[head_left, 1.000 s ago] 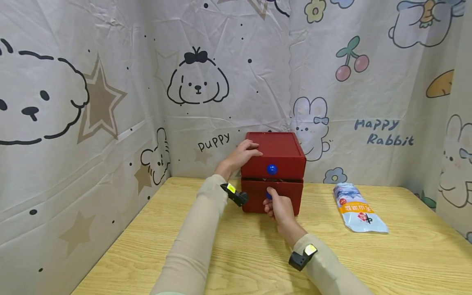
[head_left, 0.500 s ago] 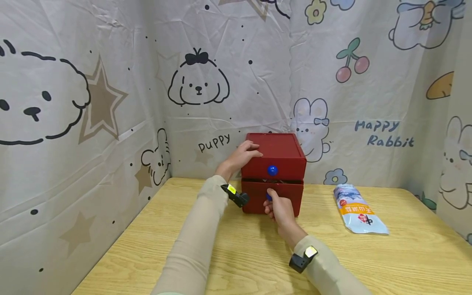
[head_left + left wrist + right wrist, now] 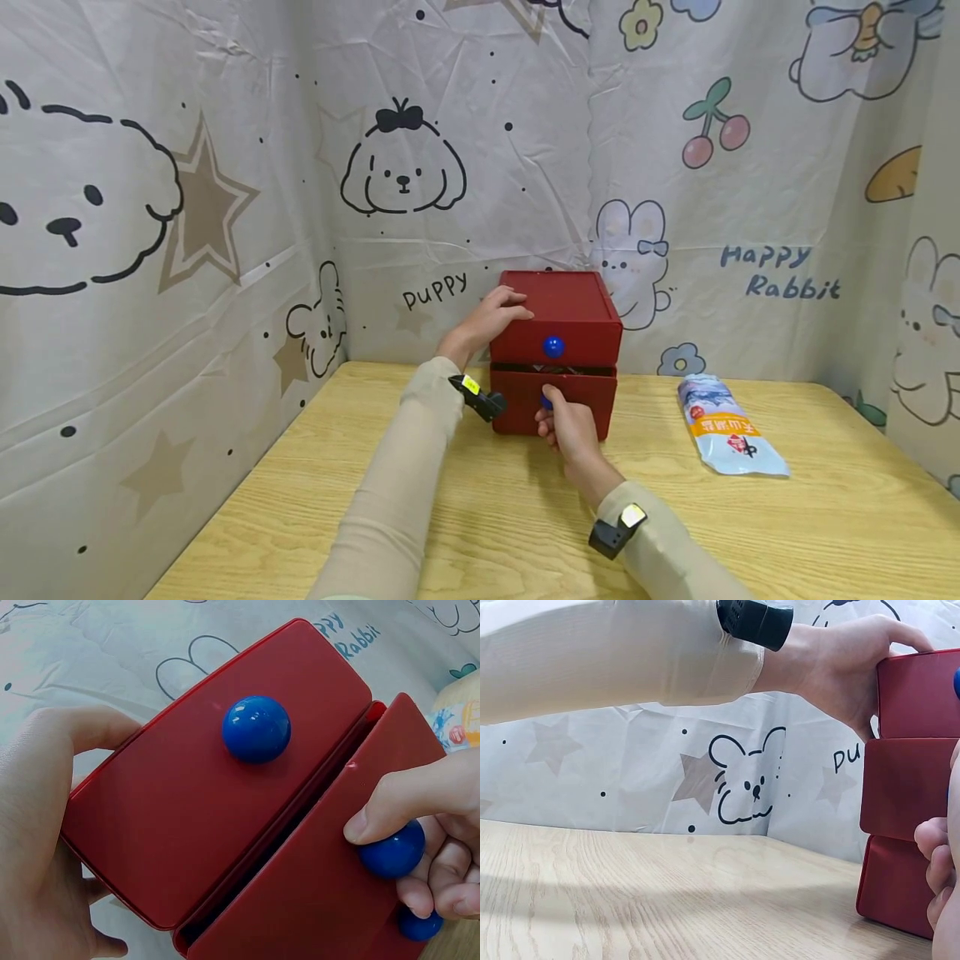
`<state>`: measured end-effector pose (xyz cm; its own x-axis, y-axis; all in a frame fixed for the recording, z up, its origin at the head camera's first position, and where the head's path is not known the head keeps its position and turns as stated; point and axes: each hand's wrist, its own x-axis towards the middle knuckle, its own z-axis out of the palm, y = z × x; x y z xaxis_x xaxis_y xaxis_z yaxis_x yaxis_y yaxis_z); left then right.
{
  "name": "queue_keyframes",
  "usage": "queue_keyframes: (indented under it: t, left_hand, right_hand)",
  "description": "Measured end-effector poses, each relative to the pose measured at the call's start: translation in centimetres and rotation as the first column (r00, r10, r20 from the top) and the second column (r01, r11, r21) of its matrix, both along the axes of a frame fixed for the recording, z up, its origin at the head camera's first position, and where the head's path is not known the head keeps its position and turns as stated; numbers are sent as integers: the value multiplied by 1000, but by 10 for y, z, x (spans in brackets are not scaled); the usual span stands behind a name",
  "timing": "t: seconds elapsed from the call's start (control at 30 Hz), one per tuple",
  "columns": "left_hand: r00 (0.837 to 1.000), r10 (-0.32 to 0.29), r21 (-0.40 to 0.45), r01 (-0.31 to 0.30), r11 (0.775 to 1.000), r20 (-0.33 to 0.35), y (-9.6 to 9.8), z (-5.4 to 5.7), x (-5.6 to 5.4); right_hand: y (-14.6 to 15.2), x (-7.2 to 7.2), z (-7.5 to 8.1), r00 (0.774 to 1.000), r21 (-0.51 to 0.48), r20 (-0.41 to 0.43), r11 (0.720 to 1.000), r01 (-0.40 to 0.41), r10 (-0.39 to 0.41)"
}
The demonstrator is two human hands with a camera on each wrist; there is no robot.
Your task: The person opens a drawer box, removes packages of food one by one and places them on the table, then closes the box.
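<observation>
A red box with stacked drawers (image 3: 558, 297) stands on the table, three tiers showing in the right wrist view. Its middle drawer (image 3: 300, 877) juts slightly forward, leaving a dark gap under the top drawer (image 3: 172, 802). My right hand (image 3: 573, 425) pinches that middle drawer's round blue knob (image 3: 394, 851) between thumb and curled fingers. Over the box's upper left corner lies my left hand (image 3: 486, 321), fingers on the top and against the left side. Another blue knob (image 3: 256, 729) is on the top drawer; the lowest blue knob (image 3: 420, 924) is partly hidden behind my right hand.
To the right of the box, a blue, white and orange plastic packet (image 3: 731, 429) lies on the wooden table (image 3: 337, 467). Cloth curtains (image 3: 405, 250) printed with cartoon animals hang behind and at both sides.
</observation>
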<state>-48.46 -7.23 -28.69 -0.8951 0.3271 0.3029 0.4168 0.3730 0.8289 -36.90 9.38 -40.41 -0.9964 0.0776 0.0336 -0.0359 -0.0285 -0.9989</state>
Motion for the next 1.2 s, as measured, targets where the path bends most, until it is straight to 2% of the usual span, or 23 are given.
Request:
queue_keyframes:
  t: [0.4, 0.5, 0.67, 0.8, 0.93, 1.2]
  left_hand:
    - [1000, 8, -2, -8, 1000, -15, 1, 0, 1]
    - [1000, 19, -12, -19, 1000, -19, 2, 2, 6]
    - [999, 26, -23, -28, 999, -45, 4, 9, 22]
    - [998, 28, -30, -30, 999, -60, 5, 11, 28]
    - [998, 32, -34, -34, 999, -58, 5, 9, 24]
    - [999, 27, -20, -27, 999, -28, 2, 1, 2]
  right_hand:
    - [0, 3, -1, 1000, -17, -4, 1000, 1, -1]
    - [-1, 3, -1, 1000, -11, -6, 1000, 2, -2]
    - [-1, 4, -1, 1000, 2, -4, 1000, 7, -7]
    - [-1, 4, -2, 1000, 1, -3, 1000, 10, -10]
    - [-1, 4, -3, 1000, -1, -7, 1000, 13, -13]
    - [-1, 6, -4, 1000, -10, -6, 1000, 13, -13]
